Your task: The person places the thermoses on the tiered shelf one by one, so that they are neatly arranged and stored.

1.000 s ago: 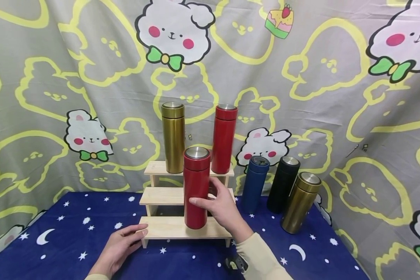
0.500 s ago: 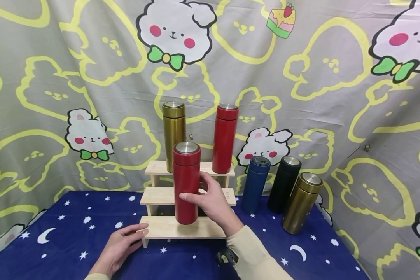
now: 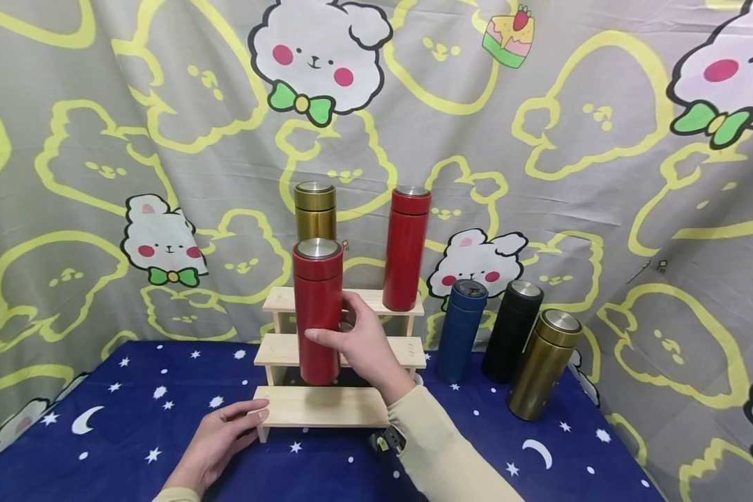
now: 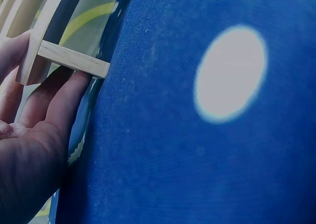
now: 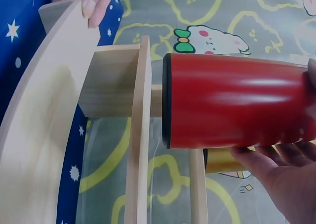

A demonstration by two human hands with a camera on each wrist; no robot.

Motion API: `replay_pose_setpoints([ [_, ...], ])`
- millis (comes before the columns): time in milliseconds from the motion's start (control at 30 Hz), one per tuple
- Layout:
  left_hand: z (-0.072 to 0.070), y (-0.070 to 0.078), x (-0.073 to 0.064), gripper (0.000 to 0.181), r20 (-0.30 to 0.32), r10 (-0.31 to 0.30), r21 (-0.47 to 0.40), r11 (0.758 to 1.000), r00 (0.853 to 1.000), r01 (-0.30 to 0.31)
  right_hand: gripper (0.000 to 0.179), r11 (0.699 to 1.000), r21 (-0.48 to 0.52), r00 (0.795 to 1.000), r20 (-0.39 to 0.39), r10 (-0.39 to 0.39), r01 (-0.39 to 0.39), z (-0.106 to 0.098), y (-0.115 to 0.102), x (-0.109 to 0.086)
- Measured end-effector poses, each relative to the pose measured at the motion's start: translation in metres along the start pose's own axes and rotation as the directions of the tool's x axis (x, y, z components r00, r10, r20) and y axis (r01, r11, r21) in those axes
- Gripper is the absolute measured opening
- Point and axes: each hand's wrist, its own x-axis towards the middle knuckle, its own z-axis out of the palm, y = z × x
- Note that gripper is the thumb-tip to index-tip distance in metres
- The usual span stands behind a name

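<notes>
My right hand [image 3: 371,346] grips a red thermos [image 3: 318,314] with a steel-topped lid, thumb across its front. The thermos is upright before the middle step of a three-step wooden stand [image 3: 326,406]. In the right wrist view the dark base of the held thermos [image 5: 237,100] shows beside the middle board's edge. My left hand [image 3: 221,439] holds the left end of the lowest step; the left wrist view has its fingers on both sides of the board [image 4: 47,33], by the leg. On the top step stand a gold thermos [image 3: 316,209], partly hidden, and another red thermos [image 3: 408,251].
Right of the stand, a blue thermos [image 3: 460,335], a black thermos [image 3: 512,331] and a second gold thermos [image 3: 544,366] stand close together on the dark blue star-patterned cloth [image 3: 326,467]. A grey cartoon-print curtain [image 3: 238,174] hangs behind.
My right hand has carried the red thermos left and back, from over the lowest step to before the middle one, now covering much of the gold thermos. My left hand has stayed on the stand.
</notes>
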Motion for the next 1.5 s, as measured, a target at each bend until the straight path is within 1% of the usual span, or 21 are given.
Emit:
replay_pose_setpoints([
  [167,0.0,0.0,0.001,0.036,-0.002,-0.005,-0.002,1.0,1.0,0.005,0.066,1.0,0.006,1.0,-0.001,0.003,-0.003,0.001,-0.001,0.006],
  [400,0.0,0.0,0.001,0.036,0.0,-0.002,0.001,1.0,1.0,0.002,0.064,1.0,0.028,1.0,-0.027,0.003,-0.002,0.0,0.001,0.013],
  [633,-0.001,-0.001,0.0,0.036,-0.015,-0.024,-0.001,1.0,1.0,0.024,0.065,0.999,0.044,0.999,-0.049,0.01,-0.007,0.002,0.008,0.02],
  [800,-0.001,0.0,0.001,0.036,-0.01,-0.017,-0.006,1.0,1.0,0.017,0.066,0.999,0.042,0.998,-0.065,0.015,-0.012,0.003,0.013,0.028],
  [1000,0.0,0.0,0.002,0.036,-0.011,-0.019,-0.004,1.0,1.0,0.019,0.067,0.998,0.051,0.997,-0.067,0.034,-0.031,0.003,0.017,0.036],
  [1233,-0.001,0.0,0.003,0.038,-0.012,-0.037,0.014,0.999,0.999,0.037,0.066,0.997,0.058,0.997,-0.064,0.052,-0.049,0.005,0.018,0.038],
  [1400,-0.001,0.001,0.003,0.036,-0.007,-0.032,0.014,0.999,0.999,0.032,0.066,0.997,0.052,0.996,-0.069,0.053,-0.05,0.006,0.019,0.039],
  [1500,0.0,0.001,0.003,0.036,-0.006,-0.031,0.013,0.999,0.999,0.031,0.065,0.998,0.033,0.996,-0.074,0.053,-0.051,0.007,0.02,0.039],
])
